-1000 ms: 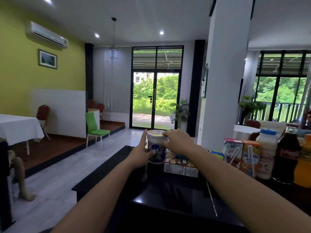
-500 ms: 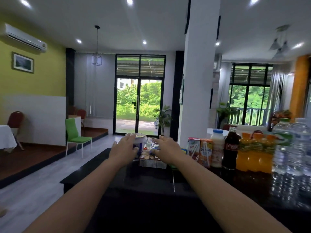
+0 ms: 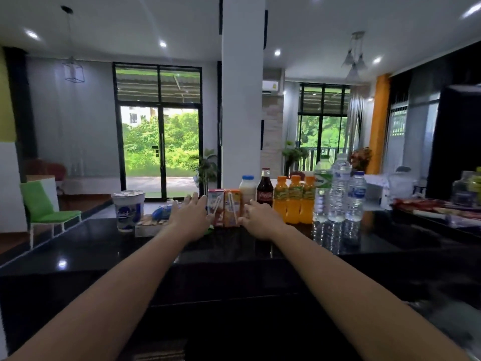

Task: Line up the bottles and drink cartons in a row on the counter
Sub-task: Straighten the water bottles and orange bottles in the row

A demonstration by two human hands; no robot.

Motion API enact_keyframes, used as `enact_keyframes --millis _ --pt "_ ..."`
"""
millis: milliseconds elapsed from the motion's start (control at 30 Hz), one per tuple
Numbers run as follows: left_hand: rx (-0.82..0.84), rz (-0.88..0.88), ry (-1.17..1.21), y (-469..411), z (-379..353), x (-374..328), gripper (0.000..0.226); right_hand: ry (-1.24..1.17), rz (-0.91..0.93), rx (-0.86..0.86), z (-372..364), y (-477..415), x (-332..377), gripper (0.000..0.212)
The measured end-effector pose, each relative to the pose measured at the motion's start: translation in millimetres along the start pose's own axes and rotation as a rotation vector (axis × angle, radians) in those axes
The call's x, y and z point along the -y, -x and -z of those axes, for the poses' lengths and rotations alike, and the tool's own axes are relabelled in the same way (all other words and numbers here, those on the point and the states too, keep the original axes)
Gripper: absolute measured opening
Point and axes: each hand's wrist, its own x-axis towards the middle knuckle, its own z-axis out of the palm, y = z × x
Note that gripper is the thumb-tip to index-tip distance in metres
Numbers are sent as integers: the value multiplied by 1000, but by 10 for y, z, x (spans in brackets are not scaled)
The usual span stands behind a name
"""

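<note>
Two small drink cartons, one red point(image 3: 216, 210) and one orange point(image 3: 232, 210), stand side by side on the black counter point(image 3: 78, 246). My left hand point(image 3: 191, 217) is open with fingers spread at the red carton's left side. My right hand point(image 3: 260, 219) is open at the orange carton's right side. Whether either hand touches a carton is unclear. Behind and to the right stand a white milk bottle point(image 3: 247, 188), a cola bottle point(image 3: 265, 188), three orange juice bottles point(image 3: 294, 200) and three clear water bottles point(image 3: 338, 191) in a row.
A white and blue cup point(image 3: 128, 210) stands at the left of the counter beside a flat snack box point(image 3: 151, 226) and a blue packet point(image 3: 161, 212). Wrapped packets point(image 3: 426, 207) lie at the far right. A white pillar point(image 3: 242, 100) rises behind the drinks.
Both hands let go of the white and blue cup, which now stands on the counter, and moved right to the two cartons. The view swung right, showing more bottles.
</note>
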Motion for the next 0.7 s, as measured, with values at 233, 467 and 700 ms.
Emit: enact_keyframes --millis 233,467,700 --pt "30 -32 84 -139 -194 -1179 66 69 -70 32 237 334 -1160 63" --pt "44 -135 103 -363 -269 -2341 69 31 -125 39 361 559 -2394 59" --pt "-32 -300 6 -806 -353 -3320 64 -102 -221 -3 209 524 -3449 55"
